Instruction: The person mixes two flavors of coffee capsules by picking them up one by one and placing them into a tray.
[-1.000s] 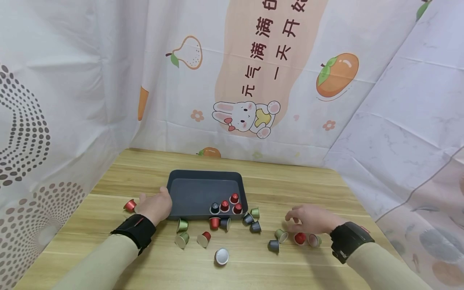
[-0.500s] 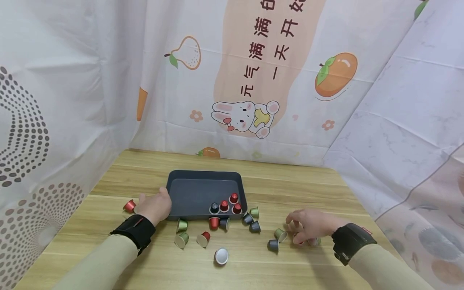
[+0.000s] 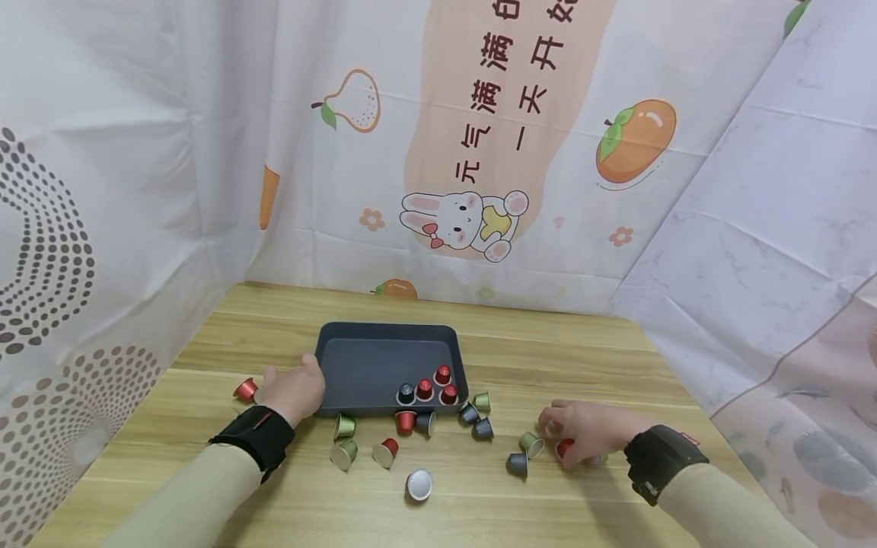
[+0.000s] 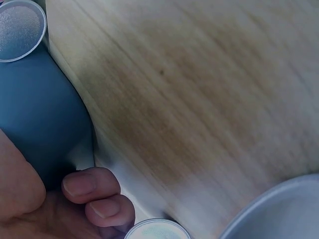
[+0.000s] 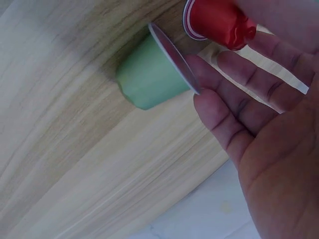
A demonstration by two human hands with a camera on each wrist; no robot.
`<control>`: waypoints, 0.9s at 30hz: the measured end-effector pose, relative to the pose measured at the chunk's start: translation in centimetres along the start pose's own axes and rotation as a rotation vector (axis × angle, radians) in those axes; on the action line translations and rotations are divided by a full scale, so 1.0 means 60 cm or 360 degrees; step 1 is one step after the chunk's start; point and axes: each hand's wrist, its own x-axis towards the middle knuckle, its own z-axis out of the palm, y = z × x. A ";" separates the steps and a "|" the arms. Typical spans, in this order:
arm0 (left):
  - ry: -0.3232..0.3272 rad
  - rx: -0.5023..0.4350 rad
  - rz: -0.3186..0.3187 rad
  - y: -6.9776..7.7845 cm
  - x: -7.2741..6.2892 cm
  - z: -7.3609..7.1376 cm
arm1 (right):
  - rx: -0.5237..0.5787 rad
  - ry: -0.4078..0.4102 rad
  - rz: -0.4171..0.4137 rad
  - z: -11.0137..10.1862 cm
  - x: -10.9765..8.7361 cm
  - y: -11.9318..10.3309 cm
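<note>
My left hand (image 3: 294, 392) holds the left front corner of the dark blue-grey tray (image 3: 380, 329), fingers curled at its outer wall in the left wrist view. A red coffee capsule (image 3: 247, 389) lies just left of that hand. Over on the right, my right hand (image 3: 592, 430) has its thumb and a finger around another red coffee capsule (image 5: 214, 22), pinching it low at the table. Beside those fingers a light green capsule (image 5: 152, 74) lies on its side. Inside the tray, several red capsules (image 3: 425, 390) and one dark capsule (image 3: 406, 393) stand lid down at the front right.
Green, red and dark capsules lie along the tray's front edge, among them a green one (image 3: 344, 426). One with its pale lid up (image 3: 419, 484) sits nearest me. A grey capsule (image 3: 517, 464) and a green capsule (image 3: 530, 444) lie left of my right hand. Printed curtains (image 3: 308, 259) enclose the wooden table.
My right hand has lowered, and its thumb has come down beside the red capsule, partly covering it and the green one. The left hand and the tray have stayed in place.
</note>
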 end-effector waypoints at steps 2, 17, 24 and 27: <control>0.0010 0.0029 0.0024 0.000 -0.001 0.000 | 0.0014 0.0008 -0.0001 -0.001 0.000 -0.001; -0.0019 -0.0064 -0.0086 -0.001 0.004 0.001 | -0.0092 0.0149 -0.0116 0.007 0.009 0.003; -0.0030 -0.0115 -0.0108 -0.001 0.004 0.003 | -0.0147 0.0215 -0.0170 0.001 0.012 -0.004; -0.0020 -0.0075 -0.0072 -0.002 0.004 0.003 | -0.0154 0.0234 -0.0190 -0.004 0.016 -0.007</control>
